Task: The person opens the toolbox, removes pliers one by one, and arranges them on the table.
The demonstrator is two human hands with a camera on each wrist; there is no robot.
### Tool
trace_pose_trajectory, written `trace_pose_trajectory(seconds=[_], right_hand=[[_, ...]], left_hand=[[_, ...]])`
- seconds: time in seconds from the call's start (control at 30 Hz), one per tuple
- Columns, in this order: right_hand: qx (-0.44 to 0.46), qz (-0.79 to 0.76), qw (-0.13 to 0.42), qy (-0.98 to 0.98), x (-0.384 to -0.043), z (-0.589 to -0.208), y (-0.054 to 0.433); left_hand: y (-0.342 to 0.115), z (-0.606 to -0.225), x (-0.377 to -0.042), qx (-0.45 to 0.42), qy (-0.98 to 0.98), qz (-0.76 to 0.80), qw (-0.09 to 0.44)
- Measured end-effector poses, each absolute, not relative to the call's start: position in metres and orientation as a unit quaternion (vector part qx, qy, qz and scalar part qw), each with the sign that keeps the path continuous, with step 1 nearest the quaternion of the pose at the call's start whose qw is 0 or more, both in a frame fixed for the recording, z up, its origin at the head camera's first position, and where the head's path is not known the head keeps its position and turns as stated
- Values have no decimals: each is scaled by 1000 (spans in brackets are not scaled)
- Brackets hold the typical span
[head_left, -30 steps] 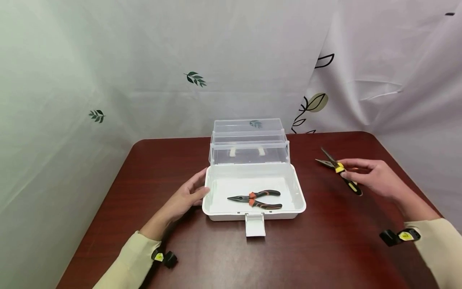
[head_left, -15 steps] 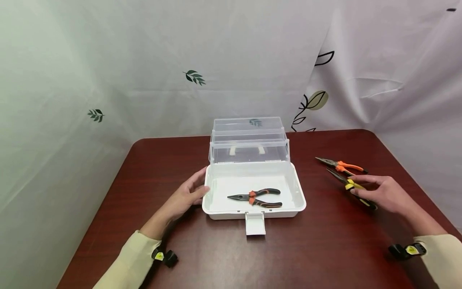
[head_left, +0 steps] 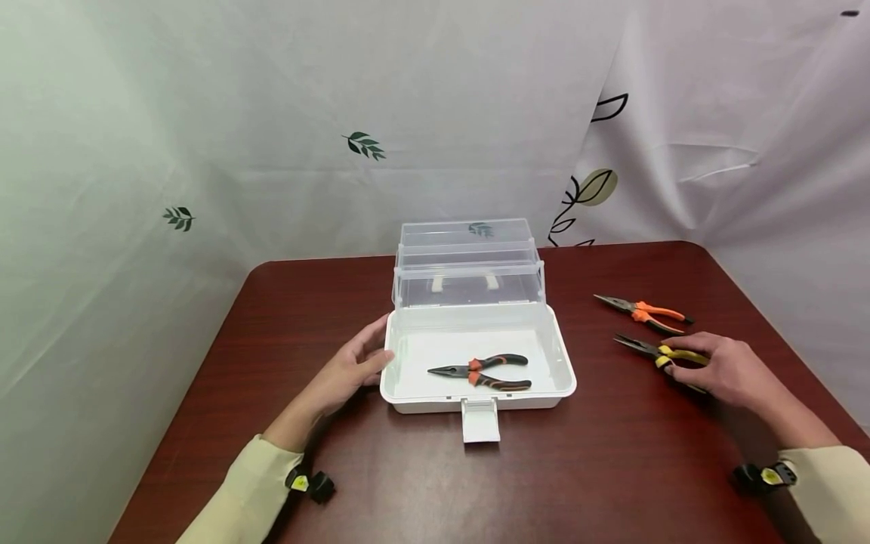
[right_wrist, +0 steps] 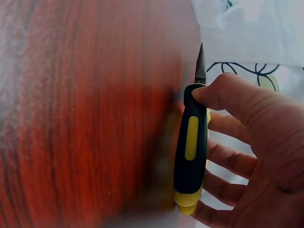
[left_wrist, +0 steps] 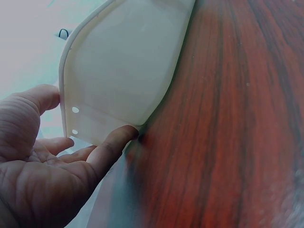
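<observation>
My left hand (head_left: 356,363) grips the left side of a white plastic toolbox (head_left: 414,408), thumb at the rim and fingers along the outer end wall. Inside the box lie long-nose pliers (head_left: 473,369) with black and orange handles, jaws pointing left. On the right, my right hand (head_left: 734,370) pinches long-nose pliers with yellow and black handles (right_wrist: 190,152) between thumb and fingers, close over the table. Their nose points left in the head view. Just behind them, long-nose pliers with orange handles (head_left: 641,312) lie on the table.
The toolbox's clear lid (head_left: 469,257) with its trays stands folded back behind the base. A white latch (head_left: 480,423) hangs at the box's front. Dark red wooden table (head_left: 306,302); a pale patterned curtain (head_left: 272,113) hangs behind it.
My right hand has lowered the yellow-handled pliers and moved them toward me and rightward, so the orange-handled pliers show fully. The yellow-handled pliers have turned slightly. My left hand stays put.
</observation>
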State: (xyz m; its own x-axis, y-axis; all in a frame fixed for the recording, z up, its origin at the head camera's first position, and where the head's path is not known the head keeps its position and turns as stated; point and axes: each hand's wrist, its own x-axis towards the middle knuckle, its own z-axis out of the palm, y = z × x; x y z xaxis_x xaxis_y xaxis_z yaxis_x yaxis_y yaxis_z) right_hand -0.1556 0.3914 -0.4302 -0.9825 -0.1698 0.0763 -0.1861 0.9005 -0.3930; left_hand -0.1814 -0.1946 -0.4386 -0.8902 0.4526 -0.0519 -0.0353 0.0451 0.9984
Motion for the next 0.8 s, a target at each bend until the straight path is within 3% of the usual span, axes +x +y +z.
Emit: trace_pose_trajectory(seconds=[0.23, 0.47, 0.8], right_hand=[[96, 240, -4, -966, -156, -434, 401], [38, 332, -51, -941, -152, -436, 423], [30, 385, -14, -922, -152, -440, 440]], left_hand=[[-195, -440, -182, 152, 696, 678, 180], [-195, -440, -181, 151, 699, 675, 181], [-195, -440, -182, 150, 700, 675, 181]])
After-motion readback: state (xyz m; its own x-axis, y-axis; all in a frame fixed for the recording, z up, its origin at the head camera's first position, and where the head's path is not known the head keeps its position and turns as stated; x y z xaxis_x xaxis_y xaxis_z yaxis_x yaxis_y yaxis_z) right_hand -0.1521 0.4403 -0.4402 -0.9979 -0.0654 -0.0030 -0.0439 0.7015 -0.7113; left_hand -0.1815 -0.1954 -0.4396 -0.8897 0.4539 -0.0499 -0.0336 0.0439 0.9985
